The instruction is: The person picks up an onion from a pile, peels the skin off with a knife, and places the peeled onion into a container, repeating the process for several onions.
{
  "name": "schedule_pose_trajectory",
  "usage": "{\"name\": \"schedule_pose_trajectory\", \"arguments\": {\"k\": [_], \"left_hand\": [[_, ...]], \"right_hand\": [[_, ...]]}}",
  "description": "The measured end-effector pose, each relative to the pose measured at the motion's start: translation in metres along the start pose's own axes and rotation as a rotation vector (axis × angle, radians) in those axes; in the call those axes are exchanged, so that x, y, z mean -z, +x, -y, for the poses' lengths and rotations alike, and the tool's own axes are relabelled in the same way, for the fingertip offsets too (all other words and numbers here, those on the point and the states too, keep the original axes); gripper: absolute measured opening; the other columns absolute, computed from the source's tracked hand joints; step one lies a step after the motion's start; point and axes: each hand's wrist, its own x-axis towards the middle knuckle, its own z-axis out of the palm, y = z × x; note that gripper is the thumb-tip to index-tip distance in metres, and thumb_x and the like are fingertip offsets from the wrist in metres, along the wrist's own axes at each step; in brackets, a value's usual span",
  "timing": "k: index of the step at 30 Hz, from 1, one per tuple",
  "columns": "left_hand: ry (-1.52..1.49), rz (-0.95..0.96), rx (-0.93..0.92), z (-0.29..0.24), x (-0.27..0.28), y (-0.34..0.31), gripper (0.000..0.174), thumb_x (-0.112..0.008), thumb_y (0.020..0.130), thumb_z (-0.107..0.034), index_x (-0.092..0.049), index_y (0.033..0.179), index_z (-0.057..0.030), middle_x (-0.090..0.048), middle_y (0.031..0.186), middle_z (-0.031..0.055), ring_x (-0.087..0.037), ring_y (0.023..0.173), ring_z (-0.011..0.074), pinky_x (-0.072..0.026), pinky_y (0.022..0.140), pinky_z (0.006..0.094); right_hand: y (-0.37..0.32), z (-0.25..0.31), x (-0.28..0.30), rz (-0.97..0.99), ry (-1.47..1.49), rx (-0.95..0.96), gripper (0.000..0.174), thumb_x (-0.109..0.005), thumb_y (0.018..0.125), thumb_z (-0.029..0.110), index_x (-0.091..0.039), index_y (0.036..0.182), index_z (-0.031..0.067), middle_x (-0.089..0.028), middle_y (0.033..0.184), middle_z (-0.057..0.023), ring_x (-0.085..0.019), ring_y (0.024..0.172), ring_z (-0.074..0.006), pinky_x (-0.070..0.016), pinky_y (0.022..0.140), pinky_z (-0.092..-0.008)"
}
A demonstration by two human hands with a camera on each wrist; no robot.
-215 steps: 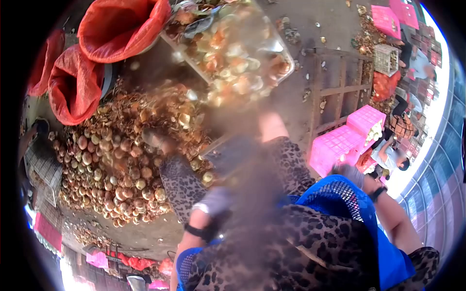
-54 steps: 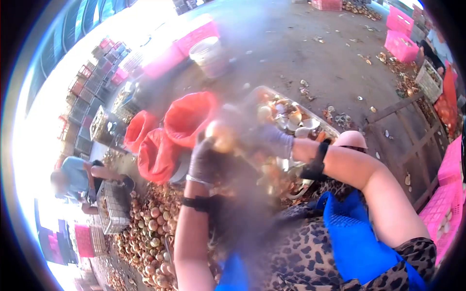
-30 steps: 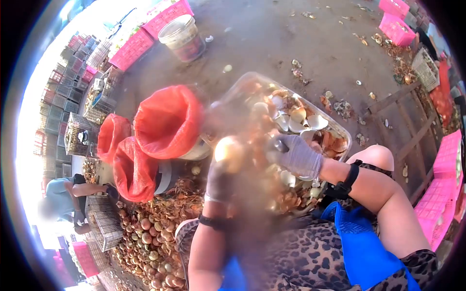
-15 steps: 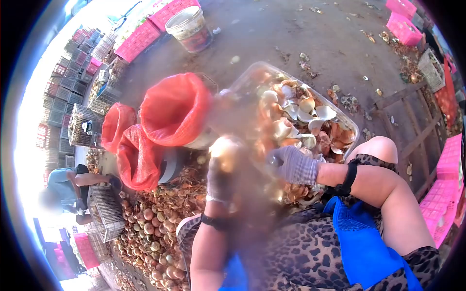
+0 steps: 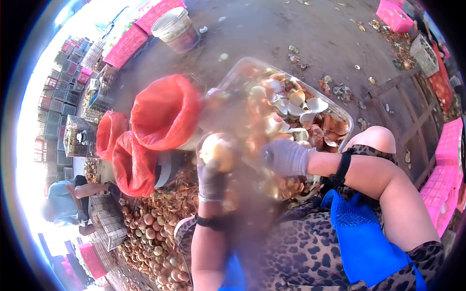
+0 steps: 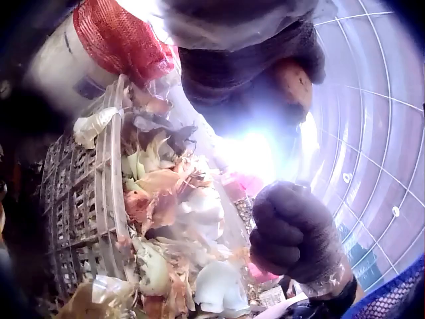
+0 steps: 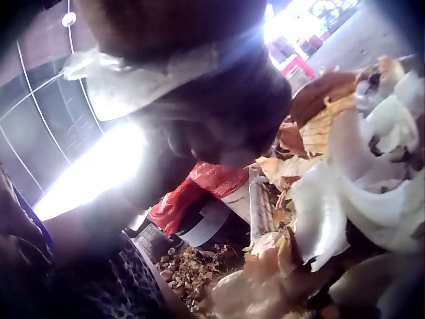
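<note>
A pale onion sits in the fingers of my gloved left hand. In the left wrist view that onion shows brownish beyond the dark glove. My right hand, also gloved, is curled into a fist close to the right of the onion. A thin, blade-like sliver stands at the top of this fist in the left wrist view, mostly hidden by glare. Below both hands lies a crate heaped with onion peel. In the right wrist view, white peel layers lie beside the right hand.
Red mesh sacks stand open to the left, over pails. A pile of onions and dry skins covers the floor at lower left. Farther off are a white bucket, pink crates, a wooden frame and a seated person.
Earlier the hands were low and apart beside the body; they then came together over the peel crate, the left with an onion. In the last half second the onion has shifted slightly.
</note>
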Motion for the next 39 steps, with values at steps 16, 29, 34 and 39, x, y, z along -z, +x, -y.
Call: {"name": "schedule_pose_trajectory", "arguments": {"k": [16, 29, 34, 39], "left_hand": [[-0.768, -0.191, 0.309, 0.018, -0.004, -0.019, 0.076, -0.052, 0.077, -0.067, -0.048, 0.122, -0.0064, -0.056, 0.112, 0.0156, -0.056, 0.102, 0.0333, -0.0513, 0.083, 0.0419], [-0.310, -0.027, 0.289, 0.025, 0.013, -0.007, 0.087, -0.053, 0.073, -0.073, -0.047, 0.126, -0.0045, -0.057, 0.111, 0.0164, -0.058, 0.091, 0.0286, -0.0503, 0.071, 0.0393], [-0.251, -0.127, 0.275, 0.029, 0.017, -0.006, 0.082, -0.054, 0.076, -0.068, -0.047, 0.126, -0.0037, -0.059, 0.109, 0.0156, -0.060, 0.092, 0.0289, -0.0518, 0.078, 0.0428], [-0.244, -0.089, 0.338, 0.028, 0.003, 0.001, 0.080, -0.048, 0.078, -0.071, -0.049, 0.120, -0.0024, -0.060, 0.100, 0.0167, -0.060, 0.084, 0.0292, -0.0510, 0.072, 0.0414]], "right_hand": [[0.004, 0.004, 0.025, 0.072, -0.226, 0.001, 0.019, -0.053, 0.082, 0.020, -0.068, 0.082, 0.0081, -0.067, 0.079, -0.0143, -0.066, 0.072, -0.0315, -0.0513, 0.065, -0.0400], [0.013, -0.015, -0.016, 0.254, -0.531, 0.400, 0.016, -0.057, 0.078, 0.016, -0.071, 0.081, 0.0071, -0.068, 0.075, -0.0115, -0.066, 0.066, -0.0291, -0.0518, 0.060, -0.0410], [0.002, -0.024, -0.037, 0.228, -0.393, 0.419, 0.019, -0.058, 0.079, 0.020, -0.070, 0.091, 0.0099, -0.067, 0.078, -0.0108, -0.065, 0.070, -0.0273, -0.0514, 0.061, -0.0368], [0.015, -0.033, -0.025, -0.392, -0.005, 0.259, 0.025, -0.062, 0.080, 0.025, -0.068, 0.097, 0.0084, -0.064, 0.077, -0.0088, -0.062, 0.071, -0.0207, -0.0497, 0.066, -0.0335]]}}
